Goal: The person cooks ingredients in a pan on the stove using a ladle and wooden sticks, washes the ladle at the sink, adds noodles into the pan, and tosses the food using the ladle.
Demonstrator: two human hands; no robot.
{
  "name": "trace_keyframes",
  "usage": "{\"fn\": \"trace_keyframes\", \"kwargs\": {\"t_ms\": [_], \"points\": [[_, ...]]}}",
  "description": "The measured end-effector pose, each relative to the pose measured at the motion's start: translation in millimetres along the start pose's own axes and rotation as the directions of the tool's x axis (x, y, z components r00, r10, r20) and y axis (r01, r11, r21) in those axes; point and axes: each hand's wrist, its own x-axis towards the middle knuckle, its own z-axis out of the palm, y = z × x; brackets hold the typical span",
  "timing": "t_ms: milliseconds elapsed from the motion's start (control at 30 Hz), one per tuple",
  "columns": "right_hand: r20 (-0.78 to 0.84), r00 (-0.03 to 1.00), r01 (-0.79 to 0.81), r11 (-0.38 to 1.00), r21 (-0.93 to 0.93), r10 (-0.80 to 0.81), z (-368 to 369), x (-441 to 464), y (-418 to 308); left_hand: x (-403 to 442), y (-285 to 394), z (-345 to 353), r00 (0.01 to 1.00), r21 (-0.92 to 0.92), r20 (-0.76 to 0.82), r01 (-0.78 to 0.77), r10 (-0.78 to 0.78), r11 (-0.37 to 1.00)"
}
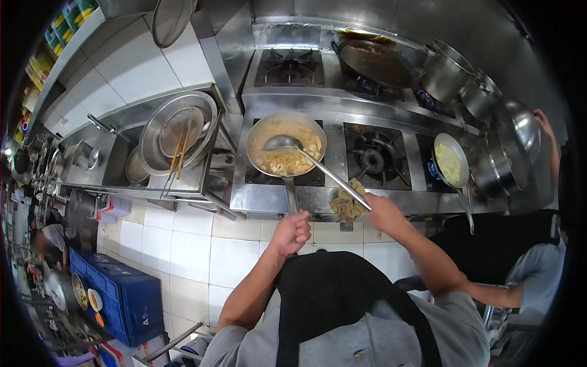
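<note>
My left hand (291,233) is closed around the handle of a frying pan (288,116), which sits on the near left burner. Yellowish, chunky food (282,163) in reddish sauce covers the pan's bottom. In my right hand (385,215) is the long handle of a metal ladle (282,142). The ladle's bowl rests in the pan, over the food. A crumpled brown cloth (349,207) hangs at the stove's front edge, close to my right hand.
Right of my pan is a bare burner (372,157), then a smaller pan of pale food (450,160). A wide dark pan (376,63) and steel pots (447,71) stand behind. A co-worker's hand (543,121) touches a lid. Left are a basin (147,154) and blue crate (125,296).
</note>
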Motion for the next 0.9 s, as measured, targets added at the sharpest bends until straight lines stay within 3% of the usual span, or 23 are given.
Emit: {"fn": "trace_keyframes", "kwargs": {"t_ms": [33,133,167,200,267,367,500,567,667,700,800,867,900], "points": [[0.008,0.998,0.068,0.997,0.047,-0.068,3.4,4.7,-4.8,0.2,0.0,1.7,1.0,0.026,-0.008,0.002,-0.002,1.0],[0.045,0.996,0.074,0.985,0.155,-0.082,16.2,13.7,-24.3,1.5,0.4,-1.1,1.0,0.03,0.008,0.001,-0.001,1.0],[0.016,1.0,-0.009,1.0,0.008,0.008,16.7,10.8,-26.5,0.4,2.6,-1.5,1.0,0.035,0.008,0.002,-0.002,0.999],[0.014,1.0,-0.009,1.0,0.012,0.008,10.0,8.8,-22.5,-0.8,4.6,-2.1,1.0,0.021,0.017,0.002,-0.002,1.0],[0.074,0.996,-0.026,0.959,-0.283,0.048,-12.2,-0.9,-1.7,-1.6,3.8,-5.7,1.0,0.0,0.024,0.009,-0.009,1.0],[0.003,0.991,-0.124,0.945,-0.304,0.131,-39.1,-10.4,11.3,2.4,4.3,-8.7,0.998,-0.067,0.062,0.013,-0.009,0.998],[-0.012,0.996,-0.086,0.987,-0.135,0.085,-40.4,-28.0,5.4,-3.0,7.8,-0.1,0.998,-0.016,0.063,0.002,-0.001,1.0],[0.201,0.976,-0.126,0.971,0.206,0.084,-38.4,-38.2,-0.3,-16.0,13.3,8.0,0.998,-0.007,0.065,0.009,-0.009,1.0],[0.143,0.989,0.009,0.986,0.168,-0.033,-36.0,-48.9,0.0,-28.1,24.6,18.0,0.999,-0.042,0.007,0.045,-0.045,0.998],[0.103,0.994,0.034,0.997,0.072,-0.041,-23.0,-43.6,9.6,-25.2,29.7,15.3,0.996,-0.043,0.017,0.089,-0.088,0.995],[0.061,0.998,-0.008,1.0,-0.015,0.009,-14.4,-25.5,4.8,-15.9,36.9,18.1,0.993,-0.03,0.101,0.071,-0.067,0.997],[0.054,0.996,-0.073,0.996,-0.055,0.076,-7.7,-21.2,0.0,-25.3,19.0,1.9,0.994,-0.006,0.039,0.106,-0.106,0.994],[0.003,1.0,-0.024,0.997,-0.078,0.024,0.5,-19.0,5.6,-35.6,1.1,-15.6,0.999,0.113,-0.007,0.046,-0.045,0.993]]}}
